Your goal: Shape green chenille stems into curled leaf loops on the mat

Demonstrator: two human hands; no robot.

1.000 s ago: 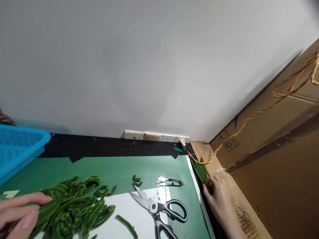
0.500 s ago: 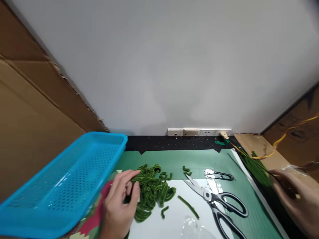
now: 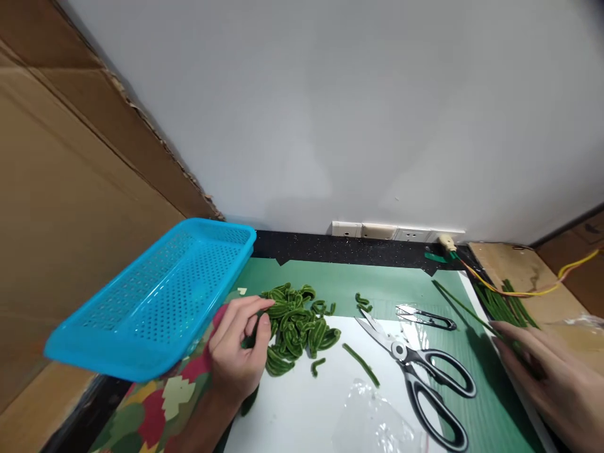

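A heap of curled green fuzzy stems (image 3: 295,324) lies on the white and green surface. At its left edge rests my left hand (image 3: 240,349), fingers curled, with a dark green piece partly hidden in the palm. On the right, my right hand (image 3: 542,365) holds a long thin green stem (image 3: 460,303) that points up and left. Straight green stems (image 3: 503,303) lie behind that hand. Large scissors (image 3: 401,352) lie partly open right of the heap, below small snips (image 3: 427,316). A short straight piece (image 3: 361,365) and small curled bits (image 3: 363,303) lie between heap and scissors.
A blue perforated basket (image 3: 155,302) stands at the left beside cardboard (image 3: 70,157). Clear plastic (image 3: 372,415) lies at the front centre. Wall sockets (image 3: 377,231) line the back, with a yellow cable (image 3: 533,293) crossing over the stems at the right.
The view has shifted, showing more of the basket and the front. My right hand has drawn the long stem leftward off the bunch, over the green surface. My left hand stays by the heap.
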